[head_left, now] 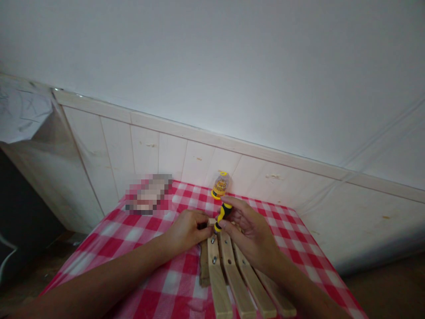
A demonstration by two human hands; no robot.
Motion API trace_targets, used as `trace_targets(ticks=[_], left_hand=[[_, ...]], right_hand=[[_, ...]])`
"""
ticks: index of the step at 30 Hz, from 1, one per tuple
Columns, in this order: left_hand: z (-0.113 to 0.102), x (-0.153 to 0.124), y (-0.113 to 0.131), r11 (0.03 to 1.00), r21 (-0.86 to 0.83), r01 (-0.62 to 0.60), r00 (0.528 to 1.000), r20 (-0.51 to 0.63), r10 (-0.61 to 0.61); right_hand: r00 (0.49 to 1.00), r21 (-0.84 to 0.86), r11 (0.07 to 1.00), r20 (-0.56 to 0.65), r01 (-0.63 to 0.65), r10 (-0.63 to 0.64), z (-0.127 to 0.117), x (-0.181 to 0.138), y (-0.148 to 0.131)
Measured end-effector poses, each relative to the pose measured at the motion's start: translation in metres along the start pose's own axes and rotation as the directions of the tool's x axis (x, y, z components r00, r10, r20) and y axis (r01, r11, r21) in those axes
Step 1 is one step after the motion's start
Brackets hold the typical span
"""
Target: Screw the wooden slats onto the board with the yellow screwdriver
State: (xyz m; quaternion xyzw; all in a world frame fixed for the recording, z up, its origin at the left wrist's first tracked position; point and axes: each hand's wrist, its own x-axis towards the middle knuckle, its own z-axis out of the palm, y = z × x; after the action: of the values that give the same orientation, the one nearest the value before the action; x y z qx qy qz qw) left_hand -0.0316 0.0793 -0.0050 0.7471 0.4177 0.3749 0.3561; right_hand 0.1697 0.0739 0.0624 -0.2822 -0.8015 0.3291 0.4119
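Note:
A yellow and black screwdriver (222, 198) with a clear bit-holder top stands nearly upright, its tip down on the far end of a slatted wooden piece (229, 279). My right hand (249, 230) is closed around the screwdriver's black grip. My left hand (187, 230) is closed, its fingertips pinching something small and dark at the top end of the slats beside the screwdriver tip. The wooden piece has several pale slats with screws, lying on a red and white checked tablecloth (146, 266).
The table stands against a pale wooden panelled wall (166, 150) below a white wall. A blurred-out object (148, 195) lies at the table's far left corner. Crumpled plastic sheeting (23, 110) hangs at the left. Bare floor shows to both sides.

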Motion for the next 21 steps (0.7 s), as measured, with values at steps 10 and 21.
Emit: trace_targets(ticks=[10, 21], left_hand=[[0.0004, 0.0006, 0.0000, 1.000, 0.012, 0.011, 1.000, -0.008, -0.011], [0.0006, -0.0004, 0.0000, 0.999, 0.013, 0.030, 0.999, -0.018, -0.030]], right_hand=[[0.999, 0.024, 1.000, 0.025, 0.019, -0.020, -0.0014, 0.0002, -0.0051], [0.998, -0.086, 0.994, 0.025, 0.067, -0.065, -0.0031, 0.0012, -0.0057]])
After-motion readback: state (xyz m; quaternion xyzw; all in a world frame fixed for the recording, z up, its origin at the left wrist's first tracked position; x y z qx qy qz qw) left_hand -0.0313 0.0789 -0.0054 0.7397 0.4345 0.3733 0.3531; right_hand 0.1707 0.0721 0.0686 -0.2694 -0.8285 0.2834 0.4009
